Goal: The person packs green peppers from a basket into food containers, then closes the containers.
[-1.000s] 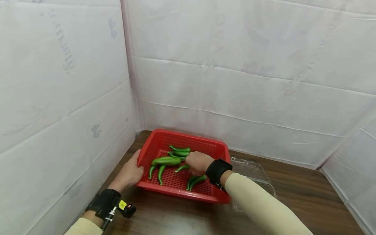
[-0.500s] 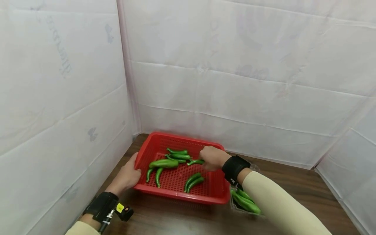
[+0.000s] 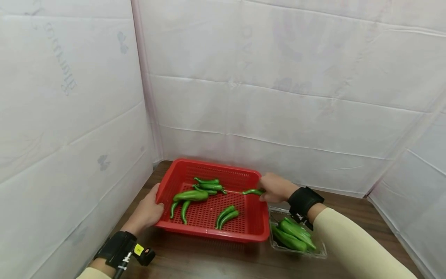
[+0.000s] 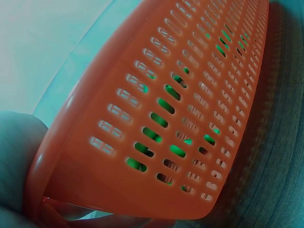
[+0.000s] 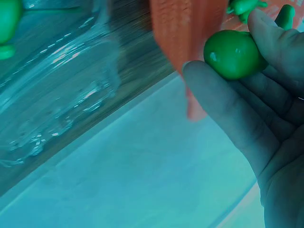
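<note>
Carrying pepper rightward, right hand seemingly above basket rim.

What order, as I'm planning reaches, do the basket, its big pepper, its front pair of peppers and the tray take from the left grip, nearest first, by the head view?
1. Basket: the left grip holds its left side.
2. Big pepper: left part of the basket.
3. Front pair: right of the basket's middle.
4. Tray: outside the basket, to its right.
</note>
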Tool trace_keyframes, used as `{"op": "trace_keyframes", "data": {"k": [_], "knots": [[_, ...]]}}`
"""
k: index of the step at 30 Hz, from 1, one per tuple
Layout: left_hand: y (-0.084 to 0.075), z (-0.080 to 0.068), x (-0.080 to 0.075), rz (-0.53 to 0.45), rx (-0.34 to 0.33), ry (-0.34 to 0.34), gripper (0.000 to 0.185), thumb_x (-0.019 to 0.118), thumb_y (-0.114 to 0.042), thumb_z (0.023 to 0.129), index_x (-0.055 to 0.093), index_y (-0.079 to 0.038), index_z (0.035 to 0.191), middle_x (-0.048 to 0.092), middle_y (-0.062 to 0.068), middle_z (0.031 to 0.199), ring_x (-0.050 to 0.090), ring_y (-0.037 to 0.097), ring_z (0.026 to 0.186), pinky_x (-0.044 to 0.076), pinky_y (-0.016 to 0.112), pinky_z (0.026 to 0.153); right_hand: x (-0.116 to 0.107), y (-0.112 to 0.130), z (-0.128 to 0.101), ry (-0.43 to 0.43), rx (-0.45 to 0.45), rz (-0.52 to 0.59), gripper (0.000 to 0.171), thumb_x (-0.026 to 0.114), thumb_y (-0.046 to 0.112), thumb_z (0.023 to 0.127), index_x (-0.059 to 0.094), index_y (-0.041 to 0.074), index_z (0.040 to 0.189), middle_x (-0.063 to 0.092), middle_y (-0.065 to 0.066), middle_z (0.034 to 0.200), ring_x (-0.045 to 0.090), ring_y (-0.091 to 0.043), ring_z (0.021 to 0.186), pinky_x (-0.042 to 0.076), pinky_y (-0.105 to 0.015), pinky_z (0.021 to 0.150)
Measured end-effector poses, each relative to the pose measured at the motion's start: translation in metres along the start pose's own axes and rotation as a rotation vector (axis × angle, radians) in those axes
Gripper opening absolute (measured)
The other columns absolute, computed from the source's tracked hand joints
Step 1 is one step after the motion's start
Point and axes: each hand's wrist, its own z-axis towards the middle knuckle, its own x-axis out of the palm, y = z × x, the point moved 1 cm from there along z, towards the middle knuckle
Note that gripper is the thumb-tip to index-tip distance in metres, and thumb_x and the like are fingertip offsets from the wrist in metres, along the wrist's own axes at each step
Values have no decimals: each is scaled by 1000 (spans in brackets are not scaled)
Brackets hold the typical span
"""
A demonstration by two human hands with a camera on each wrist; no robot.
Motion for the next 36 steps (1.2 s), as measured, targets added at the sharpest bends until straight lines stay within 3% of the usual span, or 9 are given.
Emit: {"op": "trace_keyframes", "data": {"k": [5,16,27,36], "knots": [[-1,0,0,3,1,-2,70,45,-3,99,17,-7,163,56,30,140,64,32,106,58,44,83,1,-13,-20,-34,27,35,37,69,-4,80,49,20,60,25,13,59,21,-2,55,23,-20,54],[-3,0,0,-5,-13,11,71,46,-2,100,16,-6,164,55,29,142,64,33,109,58,46,86,3,-29,-62,-49,108,83,41,76,2,85,48,20,61,23,14,59,18,0,53,20,-20,53],[-2,-1,2,-5,-14,11,73,46,-1,99,13,-4,164,53,31,144,63,37,115,57,54,92,22,-41,-95,-55,178,130,56,79,2,83,31,23,64,14,11,66,10,-4,59,16,-24,58],[-2,-1,0,8,14,1,70,45,-2,99,17,-5,163,56,30,141,64,35,111,57,48,87,43,-52,-121,-65,234,164,62,81,3,82,25,24,67,10,10,67,6,-5,60,16,-26,58]]}}
